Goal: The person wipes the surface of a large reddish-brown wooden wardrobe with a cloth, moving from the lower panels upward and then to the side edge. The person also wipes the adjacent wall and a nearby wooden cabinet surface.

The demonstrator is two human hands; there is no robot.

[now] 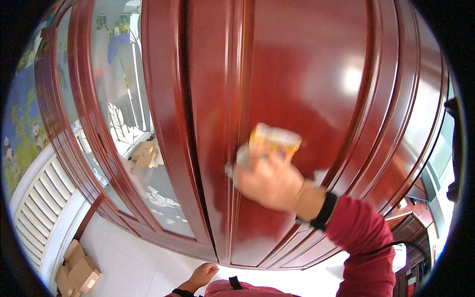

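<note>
My right hand (271, 182), in a dark red sleeve with a black wristband, is raised against a glossy red-brown wooden door panel (304, 92). It grips a blurred cloth (276, 141) with a yellow and orange pattern and a pale edge; a grey part shows at the fingers' left. The cloth lies over or close to the raised moulding; exact contact is blurred. Low in the picture, my left hand (204, 273) hangs near the foot of the panel with its fingers curled in, and nothing shows in it.
Left of the panel stand sliding doors with etched glass (126, 92) in wooden frames. A white slatted railing (44, 208) and an opened cardboard box (79, 271) are at lower left on the pale tiled floor (137, 263). Dark wooden furniture (412, 234) stands at lower right.
</note>
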